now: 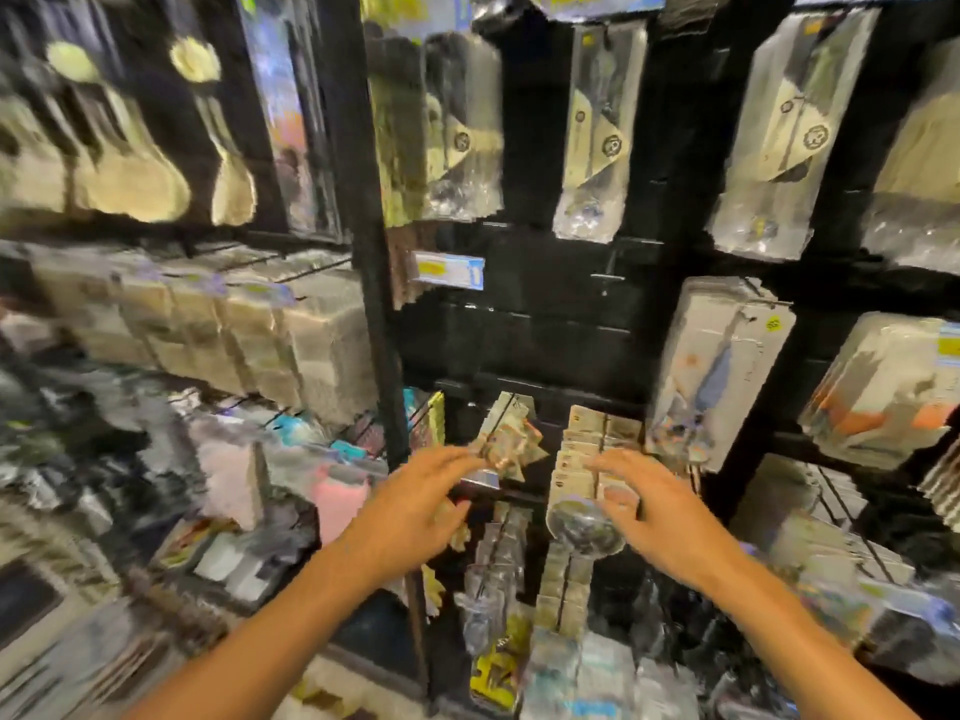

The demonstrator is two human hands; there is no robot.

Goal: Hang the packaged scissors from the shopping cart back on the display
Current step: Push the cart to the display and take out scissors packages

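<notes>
Everything is heavily smeared, so detail is scarce. Two bare hands reach toward the black display rack [519, 304]. The left hand [415, 506] stretches forward with its fingers [457, 459] fairly straight, tips at a small carded pack [506, 444] hanging on a hook low in the middle section; whether they pinch it I cannot tell. The right hand [649, 506] has its fingers spread and relaxed against a stack of tan-carded packs [587, 459], its thumb lying near a round clear blister [587, 527] at the front of that stack. What sits inside that blister is too blurred to make out, so I cannot say which pack holds the scissors.

Higher up, four clear sleeves with tan cards [602, 127] hang in a row across the rack. Below them a blue-and-yellow price label [447, 270] sits on a bare hook, and to the right hang two larger pale packs [722, 371].
</notes>
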